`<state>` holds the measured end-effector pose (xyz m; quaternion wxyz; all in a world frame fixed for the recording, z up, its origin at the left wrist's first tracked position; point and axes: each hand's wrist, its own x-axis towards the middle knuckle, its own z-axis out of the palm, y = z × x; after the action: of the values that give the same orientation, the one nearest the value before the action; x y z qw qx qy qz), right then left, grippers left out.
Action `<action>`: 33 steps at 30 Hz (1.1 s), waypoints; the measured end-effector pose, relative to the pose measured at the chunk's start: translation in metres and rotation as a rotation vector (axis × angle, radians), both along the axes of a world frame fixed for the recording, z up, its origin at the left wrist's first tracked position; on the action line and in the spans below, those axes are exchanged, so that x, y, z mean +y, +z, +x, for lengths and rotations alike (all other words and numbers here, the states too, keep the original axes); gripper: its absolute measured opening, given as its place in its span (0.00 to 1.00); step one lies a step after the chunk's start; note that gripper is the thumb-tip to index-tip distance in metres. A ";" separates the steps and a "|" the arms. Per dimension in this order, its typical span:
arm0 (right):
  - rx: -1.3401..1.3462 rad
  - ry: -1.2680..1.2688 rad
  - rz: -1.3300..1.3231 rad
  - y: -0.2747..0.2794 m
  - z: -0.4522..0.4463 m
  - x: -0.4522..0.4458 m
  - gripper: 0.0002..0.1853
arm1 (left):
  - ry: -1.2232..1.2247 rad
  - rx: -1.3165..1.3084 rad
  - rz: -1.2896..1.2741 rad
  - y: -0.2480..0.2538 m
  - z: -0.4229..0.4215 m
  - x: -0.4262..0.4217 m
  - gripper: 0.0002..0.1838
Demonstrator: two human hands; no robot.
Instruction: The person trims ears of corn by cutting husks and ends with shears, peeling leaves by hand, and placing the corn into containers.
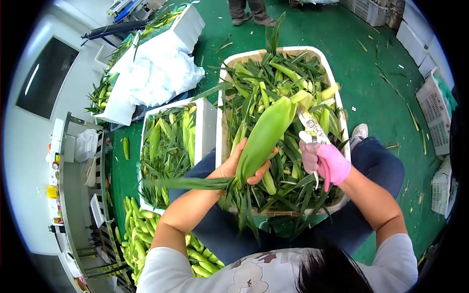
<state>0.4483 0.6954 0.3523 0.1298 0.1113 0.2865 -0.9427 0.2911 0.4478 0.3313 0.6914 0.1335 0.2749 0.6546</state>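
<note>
My bare left hand (239,165) is wrapped round the lower part of a green ear of corn (266,133) in its husk, tilted with its stalk end up and to the right. Long leaves trail from its lower end. On my right hand (326,163) is a pink and grey glove, and its fingers are closed on a pair of pruning shears (312,126). The blades reach the stalk near the top of the ear; whether they touch it I cannot tell. Beneath both hands stands a large white tub (221,132) full of cut leaves and stalk pieces.
At left, a white foam box (207,129) holds corn and leaves, with a pile of trimmed ears (141,229) below it. Farther off are more foam boxes (188,29) and white plastic sheeting (163,78). A person's legs (249,7) stand at the back; crates (434,117) line the right.
</note>
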 end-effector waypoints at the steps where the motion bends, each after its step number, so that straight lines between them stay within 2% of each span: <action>1: -0.013 -0.006 0.079 0.003 0.000 0.004 0.13 | 0.014 0.055 0.023 -0.001 0.000 0.004 0.48; 3: -0.038 -0.106 0.302 0.010 -0.001 0.015 0.12 | 0.068 0.197 0.041 0.001 -0.009 0.011 0.46; 5: -0.126 -0.174 0.441 0.017 0.002 0.037 0.12 | 0.184 0.415 -0.264 0.018 -0.011 0.010 0.43; 7: -0.073 -0.272 0.807 0.037 0.004 0.052 0.15 | 0.060 0.745 -0.402 -0.009 -0.048 -0.012 0.39; 8: 0.009 -0.309 0.979 0.047 0.003 0.055 0.16 | -0.066 0.936 -0.509 0.004 -0.054 -0.013 0.38; 10: 0.107 -0.144 1.330 0.071 -0.003 0.052 0.20 | -0.386 1.216 -0.334 0.027 -0.061 -0.005 0.40; 11: 0.271 -0.040 1.249 0.067 -0.009 0.051 0.25 | -0.535 1.247 -0.325 0.049 -0.058 0.002 0.42; 12: 0.216 0.108 1.214 0.069 -0.011 0.042 0.30 | -0.603 1.238 -0.269 0.067 -0.053 0.010 0.43; 14: 0.274 0.343 1.081 0.038 -0.018 0.026 0.34 | -0.699 1.278 -0.228 0.085 -0.055 0.026 0.41; 15: 0.179 0.383 0.944 0.037 -0.014 0.022 0.36 | -0.631 1.284 -0.167 0.094 -0.058 0.031 0.40; 16: 0.075 0.419 0.797 0.050 -0.011 0.011 0.37 | -0.570 1.277 -0.106 0.099 -0.065 0.034 0.39; 17: -0.063 0.413 0.693 0.068 -0.005 0.007 0.38 | -0.560 1.186 -0.179 0.103 -0.080 0.035 0.36; 18: 0.010 0.408 0.682 0.053 -0.001 0.009 0.38 | -0.553 1.096 -0.250 0.103 -0.091 0.032 0.34; 20: 0.071 0.170 0.518 0.028 0.015 0.006 0.37 | -0.017 0.538 -0.210 0.105 -0.093 0.010 0.29; 22: 0.043 -0.069 0.298 0.023 0.030 0.004 0.39 | 0.527 0.455 -0.195 0.100 -0.059 -0.002 0.28; 23: 0.045 -0.078 0.359 0.030 0.031 0.005 0.39 | 0.626 0.231 -0.347 -0.006 -0.118 -0.036 0.28; 24: 0.044 -0.088 0.419 0.038 0.032 0.008 0.39 | 0.421 0.568 -0.508 -0.020 -0.101 -0.037 0.28; 25: 0.037 -0.087 0.498 0.040 0.032 0.006 0.39 | 0.250 0.506 -0.302 -0.017 -0.064 -0.026 0.28; 26: 0.029 -0.084 0.578 0.041 0.033 0.005 0.39 | 0.190 0.656 -0.556 -0.002 -0.022 -0.003 0.31; 27: 0.019 -0.080 0.657 0.042 0.034 0.004 0.39 | 0.163 0.539 -0.360 -0.017 0.008 0.005 0.34; 28: 0.155 -0.165 0.743 0.021 0.033 -0.005 0.39 | 0.320 0.436 -0.243 -0.008 0.044 0.024 0.37; 30: 0.148 -0.123 1.061 0.024 0.036 -0.021 0.38 | 0.603 0.525 -0.102 0.010 0.081 0.061 0.39; 32: 0.176 -0.022 1.324 0.024 0.041 -0.026 0.39 | 0.715 0.150 -0.162 0.005 0.087 0.075 0.37; 33: 0.286 -0.103 1.439 0.025 0.040 -0.027 0.38 | 0.698 0.034 -0.233 0.000 0.085 0.072 0.32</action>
<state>0.4886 0.6683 0.3773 -0.0582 0.0582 0.8429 -0.5317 0.3756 0.5197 0.3314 0.4325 -0.0373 0.3881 0.8130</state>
